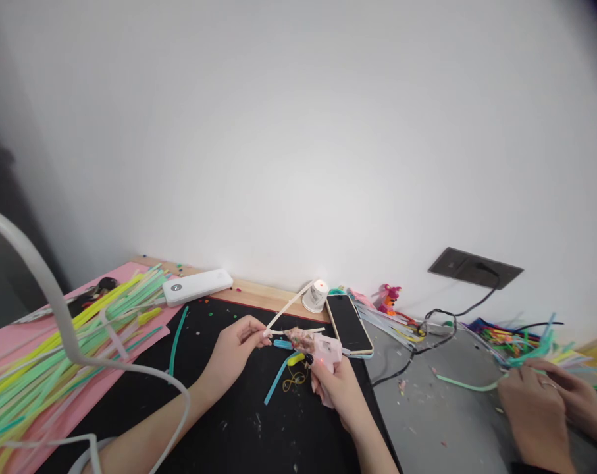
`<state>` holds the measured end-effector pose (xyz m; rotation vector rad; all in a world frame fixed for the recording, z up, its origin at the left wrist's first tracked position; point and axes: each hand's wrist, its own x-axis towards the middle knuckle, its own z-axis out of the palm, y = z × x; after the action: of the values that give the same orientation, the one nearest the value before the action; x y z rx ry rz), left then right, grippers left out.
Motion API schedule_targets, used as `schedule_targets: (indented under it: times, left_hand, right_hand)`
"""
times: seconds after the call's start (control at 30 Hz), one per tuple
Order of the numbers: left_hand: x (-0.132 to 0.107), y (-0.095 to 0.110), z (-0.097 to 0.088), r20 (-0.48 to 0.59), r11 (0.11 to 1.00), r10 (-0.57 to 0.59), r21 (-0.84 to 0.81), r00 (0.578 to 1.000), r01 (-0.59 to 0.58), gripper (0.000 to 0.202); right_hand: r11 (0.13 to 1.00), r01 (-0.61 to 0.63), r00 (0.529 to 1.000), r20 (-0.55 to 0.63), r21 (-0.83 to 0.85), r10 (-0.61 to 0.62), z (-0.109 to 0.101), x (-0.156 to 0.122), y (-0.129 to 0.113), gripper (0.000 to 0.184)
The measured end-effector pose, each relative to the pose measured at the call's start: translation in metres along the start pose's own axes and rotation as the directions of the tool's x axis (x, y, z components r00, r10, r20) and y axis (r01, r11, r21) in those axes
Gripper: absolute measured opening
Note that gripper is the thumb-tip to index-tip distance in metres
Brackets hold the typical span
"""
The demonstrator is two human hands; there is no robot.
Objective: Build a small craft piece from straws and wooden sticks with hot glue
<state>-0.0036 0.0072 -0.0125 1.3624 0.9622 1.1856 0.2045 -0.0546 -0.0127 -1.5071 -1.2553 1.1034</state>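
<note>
My left hand (239,345) pinches the lower end of a long cream-coloured straw (288,306) that slants up and to the right over a black mat (219,421). My right hand (340,388) is wrapped round a pink hot glue gun (320,349), whose glue-crusted nozzle points left at the straw's held end. A second short cream straw piece (308,330) lies across the nozzle tip. Just below the gun lie a blue straw (277,380) and a yellow piece (295,359).
A heap of green and yellow straws (56,355) covers pink paper at the left, with a white power bank (197,286) behind. A phone (348,324), a small white cup (316,295) and cables lie near the wall. Another person's hands (549,401) work straws at the right.
</note>
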Motion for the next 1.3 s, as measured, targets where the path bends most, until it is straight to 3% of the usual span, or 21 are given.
schedule_targets:
  times: [1.3]
  left_hand:
    - [-0.0001, 0.0037, -0.0022, -0.041, 1.0, 0.005, 0.009, 0.999, -0.005, 0.014]
  right_hand:
    - [1.0, -0.026, 0.999, -0.041, 0.0, 0.026, -0.0065, 0.005, 0.0065, 0.038]
